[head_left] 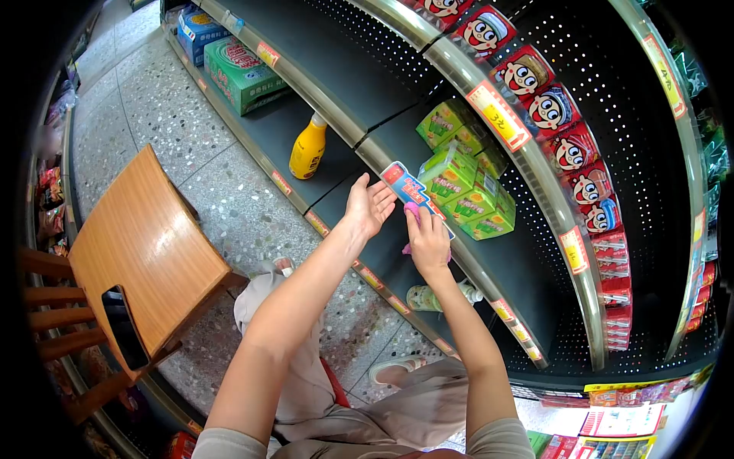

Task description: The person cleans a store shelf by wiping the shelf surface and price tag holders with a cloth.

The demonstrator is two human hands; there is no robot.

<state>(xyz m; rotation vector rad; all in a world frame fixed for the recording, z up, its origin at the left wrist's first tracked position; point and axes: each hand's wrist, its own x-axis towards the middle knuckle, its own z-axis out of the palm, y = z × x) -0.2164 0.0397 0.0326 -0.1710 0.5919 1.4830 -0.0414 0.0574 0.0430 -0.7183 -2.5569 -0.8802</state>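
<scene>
My left hand (370,206) is palm up with its fingers apart, holding nothing, beside the left end of a blue and red label sign (409,187) on the shelf edge. My right hand (430,243) presses a pink cloth (408,249) against the lower part of that sign. Just behind the sign, green drink packs (462,187) stand on the shelf. A yellow bottle (308,149) is upright on the lower shelf, left of my hands. Under my right forearm lies a pale green patterned bottle (424,298), partly hidden.
A wooden chair (145,252) with a black phone (125,325) on it stands at the left. Green (241,73) and blue boxes (200,32) sit on the lower shelf. Red packets (524,73) line the shelf at the right. Metal shelf edges curve past both hands.
</scene>
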